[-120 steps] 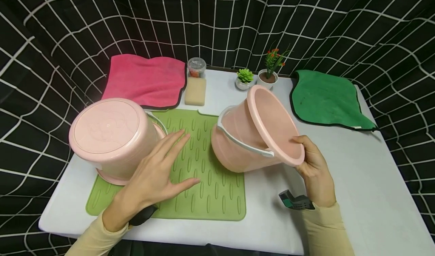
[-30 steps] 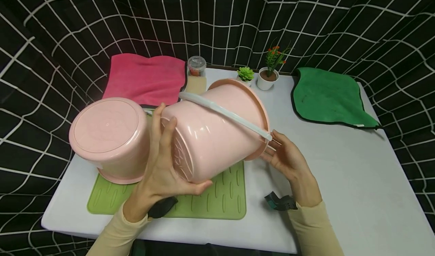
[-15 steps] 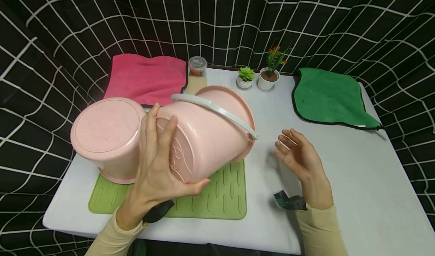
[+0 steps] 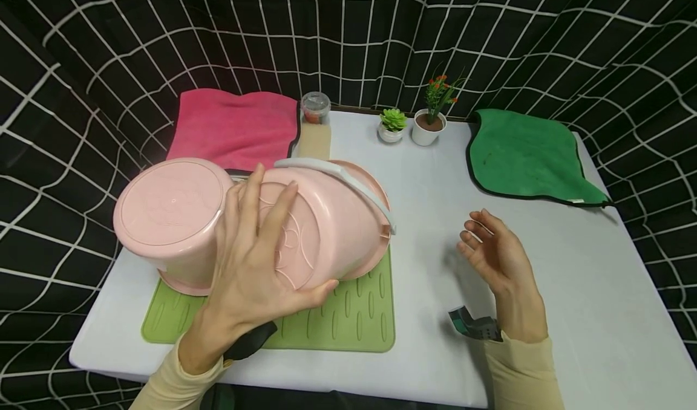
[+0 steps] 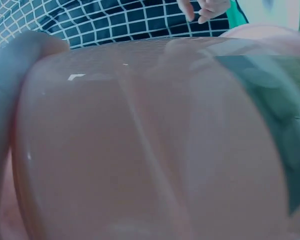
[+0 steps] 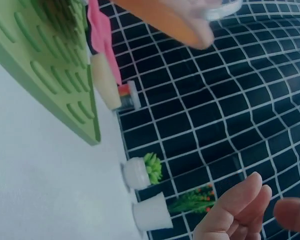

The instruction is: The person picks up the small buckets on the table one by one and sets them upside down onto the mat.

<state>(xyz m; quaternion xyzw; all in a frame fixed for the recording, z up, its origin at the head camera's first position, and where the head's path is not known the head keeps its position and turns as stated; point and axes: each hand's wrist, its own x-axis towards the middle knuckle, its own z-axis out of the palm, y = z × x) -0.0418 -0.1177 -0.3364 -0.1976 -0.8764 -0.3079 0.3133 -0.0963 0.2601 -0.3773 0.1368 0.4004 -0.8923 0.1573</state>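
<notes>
My left hand [image 4: 253, 265] grips a pink bucket [image 4: 348, 222] by its base, fingers and thumb spread around the bottom edge. The bucket is tilted, its mouth turned away and down to the right, over the green ribbed mat [image 4: 348, 319]. Its white handle [image 4: 354, 183] lies across the side. The bucket's smooth wall [image 5: 140, 140] fills the left wrist view. A second pink bucket [image 4: 174, 207] stands upside down on the mat, just left of my left hand. My right hand [image 4: 503, 262] is held above the white table to the right, fingers loosely curved around nothing.
Behind the mat lie a pink cloth [image 4: 234, 126], a beige sponge-like block [image 4: 314, 143] and a clear lidded jar [image 4: 316, 106]. Two small potted plants [image 4: 392, 126] stand at the back. A green cloth [image 4: 530, 156] lies at the right rear; black grid curtains enclose the table.
My left hand has taken the bucket's base, and the bucket has turned from mouth right to mouth away and downward. My right hand has released its rim and moved off to the right.
</notes>
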